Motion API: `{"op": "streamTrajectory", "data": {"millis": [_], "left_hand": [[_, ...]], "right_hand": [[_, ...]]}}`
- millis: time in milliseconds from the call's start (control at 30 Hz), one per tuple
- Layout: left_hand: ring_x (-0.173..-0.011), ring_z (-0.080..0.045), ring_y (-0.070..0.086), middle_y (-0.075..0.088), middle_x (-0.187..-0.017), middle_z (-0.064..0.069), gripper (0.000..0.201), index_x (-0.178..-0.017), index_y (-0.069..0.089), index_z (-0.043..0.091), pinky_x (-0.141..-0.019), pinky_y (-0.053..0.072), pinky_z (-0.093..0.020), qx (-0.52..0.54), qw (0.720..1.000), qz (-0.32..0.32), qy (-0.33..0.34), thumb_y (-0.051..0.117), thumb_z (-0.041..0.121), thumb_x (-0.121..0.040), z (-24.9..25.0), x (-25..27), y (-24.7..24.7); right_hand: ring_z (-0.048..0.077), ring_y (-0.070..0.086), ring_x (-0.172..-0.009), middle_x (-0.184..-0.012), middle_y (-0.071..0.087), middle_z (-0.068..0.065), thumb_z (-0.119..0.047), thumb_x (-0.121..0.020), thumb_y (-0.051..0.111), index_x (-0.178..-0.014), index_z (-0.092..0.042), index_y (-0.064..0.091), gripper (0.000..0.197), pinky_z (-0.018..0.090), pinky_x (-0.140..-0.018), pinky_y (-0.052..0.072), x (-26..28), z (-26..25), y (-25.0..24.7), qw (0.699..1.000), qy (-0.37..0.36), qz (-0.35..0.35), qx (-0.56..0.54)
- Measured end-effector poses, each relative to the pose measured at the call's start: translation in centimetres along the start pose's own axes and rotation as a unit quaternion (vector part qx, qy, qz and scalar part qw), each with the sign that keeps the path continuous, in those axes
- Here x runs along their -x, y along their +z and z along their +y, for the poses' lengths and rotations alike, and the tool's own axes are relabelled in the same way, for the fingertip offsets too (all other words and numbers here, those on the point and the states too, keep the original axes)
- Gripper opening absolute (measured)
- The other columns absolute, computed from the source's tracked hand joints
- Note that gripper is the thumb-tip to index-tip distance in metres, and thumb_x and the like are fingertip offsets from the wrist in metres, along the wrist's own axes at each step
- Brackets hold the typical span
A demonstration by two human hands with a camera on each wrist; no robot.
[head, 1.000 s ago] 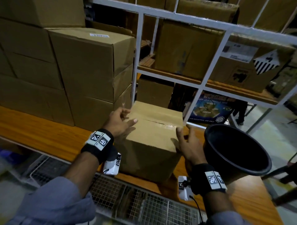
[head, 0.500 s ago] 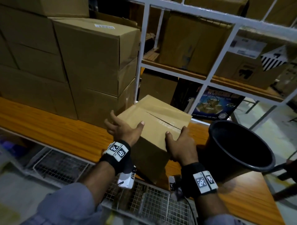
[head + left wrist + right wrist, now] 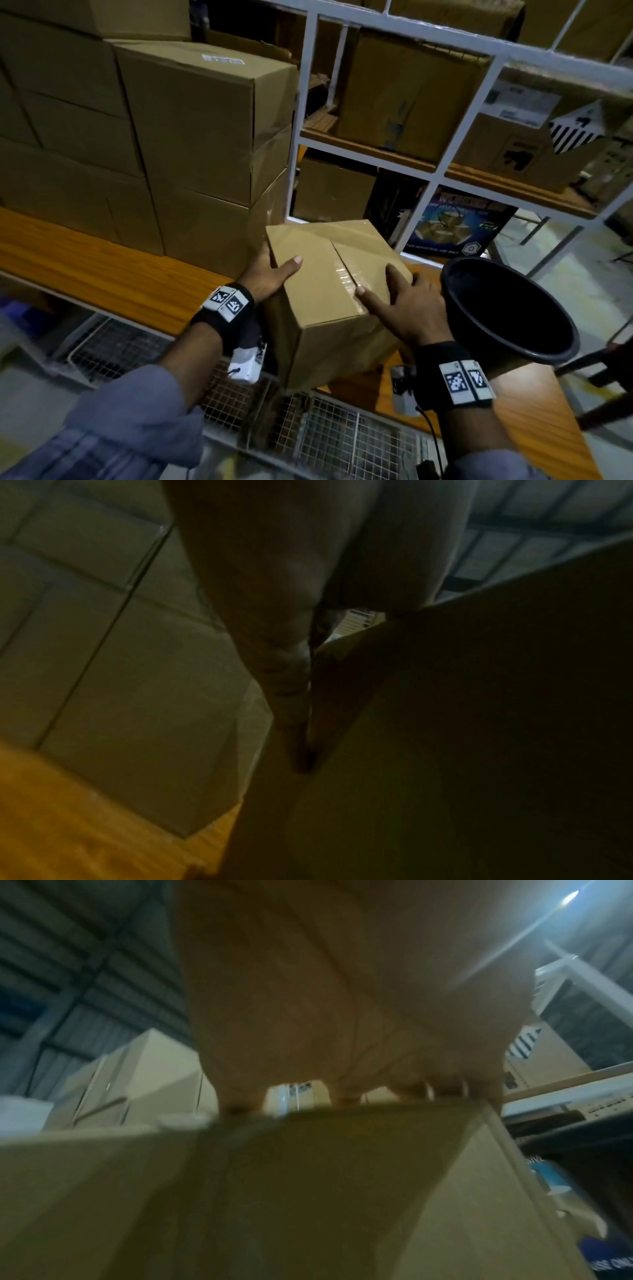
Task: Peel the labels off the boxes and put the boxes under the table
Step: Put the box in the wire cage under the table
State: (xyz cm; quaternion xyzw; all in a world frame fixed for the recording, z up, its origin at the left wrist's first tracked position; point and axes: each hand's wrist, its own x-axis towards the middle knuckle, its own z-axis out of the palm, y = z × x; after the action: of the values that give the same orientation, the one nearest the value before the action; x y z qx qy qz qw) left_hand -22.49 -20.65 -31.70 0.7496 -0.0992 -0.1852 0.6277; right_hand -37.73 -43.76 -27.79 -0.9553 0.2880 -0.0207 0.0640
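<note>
1. A small plain brown cardboard box [image 3: 329, 294] with a clear-taped top seam sits tilted between both hands, at about 6 o'clock from the centre of the head view, over the near edge of the orange wooden table [image 3: 102, 274]. Whether any corner touches the tabletop I cannot tell.
2. The left hand [image 3: 270, 274] clasps the box's left side at 9 o'clock from the box, thumb lying across the top face and fingers wrapped out of sight behind the far-left edge.
3. In the left wrist view the fingers [image 3: 287, 674] lie pressed flat along the box wall [image 3: 445, 723].
4. The right hand [image 3: 400, 311] grips the near-right top corner at 4 o'clock from the box, fingers spread over the taped top and the palm on the right side.
5. In the right wrist view the fingertips [image 3: 346, 1096] hook over the top edge of the box [image 3: 274, 1177].
6. A black round plastic bucket [image 3: 507, 308] stands just beside the right hand, at 3 o'clock from the box.
7. A tall stack of large brown cartons [image 3: 205, 144] stands on the table at 10 o'clock; the top one bears a small white label [image 3: 222, 60].
8. A white metal shelf frame [image 3: 442, 171] holding more cartons rises at 12 to 2 o'clock.
9. A wire mesh rack [image 3: 325, 435] lies below the table edge at 6 o'clock.
</note>
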Motion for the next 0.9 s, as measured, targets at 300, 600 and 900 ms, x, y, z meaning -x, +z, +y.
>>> {"op": "streamTrajectory", "data": {"millis": [300, 600, 900], "left_hand": [[-0.124, -0.013, 0.061, 0.063, -0.135, 0.013, 0.111, -0.158, 0.013, 0.054, -0.109, 0.049, -0.048, -0.076, 0.991, -0.107, 0.036, 0.082, 0.069, -0.072, -0.1, 2.3, -1.1], [-0.129, -0.006, 0.052, 0.047, -0.142, 0.018, 0.102, -0.164, 0.013, 0.040, -0.095, 0.046, -0.019, -0.094, 0.985, -0.141, 0.036, 0.077, 0.051, -0.085, 0.4, 1.6, -1.5], [-0.127, -0.018, 0.053, 0.047, -0.143, 0.007, 0.119, -0.160, 0.008, 0.054, -0.108, 0.048, -0.050, -0.073, 0.982, -0.175, 0.013, 0.088, 0.053, -0.071, -0.1, 1.8, -1.8]], "right_hand": [[0.032, 0.068, -0.109, -0.127, 0.071, 0.010, -0.103, -0.075, 0.016, -0.165, -0.040, 0.005, 0.110, 0.044, -0.094, 0.055, -0.4, 1.4, -0.3, 0.998, -0.017, -0.053, -0.007], [0.027, 0.051, -0.135, -0.166, 0.036, -0.001, -0.091, -0.071, 0.064, -0.162, -0.054, 0.007, 0.113, 0.036, -0.101, 0.042, 0.4, 1.9, 0.1, 0.952, -0.003, -0.092, -0.291], [0.021, 0.054, -0.126, -0.164, 0.041, -0.002, -0.089, -0.075, 0.060, -0.160, -0.057, 0.013, 0.103, 0.035, -0.099, 0.042, 2.4, 1.4, 0.4, 0.955, 0.022, -0.055, -0.291]]}}
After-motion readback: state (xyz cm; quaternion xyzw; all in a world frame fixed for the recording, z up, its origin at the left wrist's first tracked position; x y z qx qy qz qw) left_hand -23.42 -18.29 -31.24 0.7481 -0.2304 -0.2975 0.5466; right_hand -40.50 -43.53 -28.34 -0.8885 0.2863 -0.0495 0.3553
